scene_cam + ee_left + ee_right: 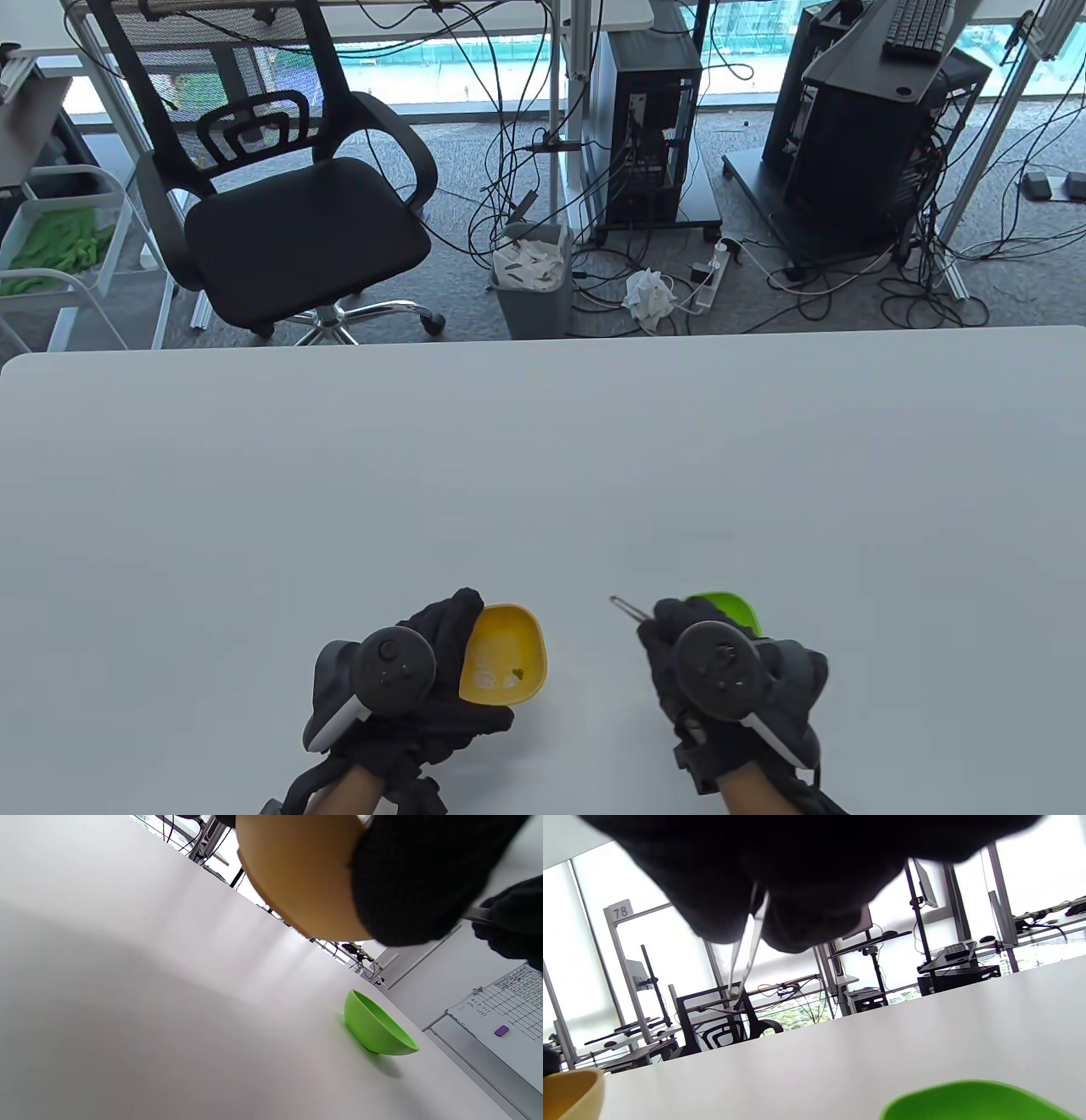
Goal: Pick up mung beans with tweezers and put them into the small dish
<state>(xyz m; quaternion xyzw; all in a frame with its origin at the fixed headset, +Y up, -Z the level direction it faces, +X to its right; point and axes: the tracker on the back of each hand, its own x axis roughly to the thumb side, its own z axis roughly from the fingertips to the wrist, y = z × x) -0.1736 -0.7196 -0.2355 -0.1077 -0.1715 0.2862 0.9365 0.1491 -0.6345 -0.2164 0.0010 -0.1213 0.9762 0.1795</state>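
My left hand point(407, 679) grips the small yellow dish point(502, 655) and holds it lifted off the table; a few beans lie in it. The left wrist view shows the dish's underside point(297, 874) above the tabletop. My right hand point(721, 662) holds metal tweezers point(626, 609) whose tips point up and left, clear of the table. In the right wrist view the tweezers point(746, 950) pinch a small bean point(734, 995) at their tips. The green dish point(721, 607) stands on the table, partly hidden under my right hand; it also shows in the left wrist view point(375, 1027) and the right wrist view point(975, 1101).
The white table point(543, 475) stretches far ahead of both hands. Beyond its far edge are a black office chair point(288, 195), a bin point(533, 280), cables and computer towers on the floor.
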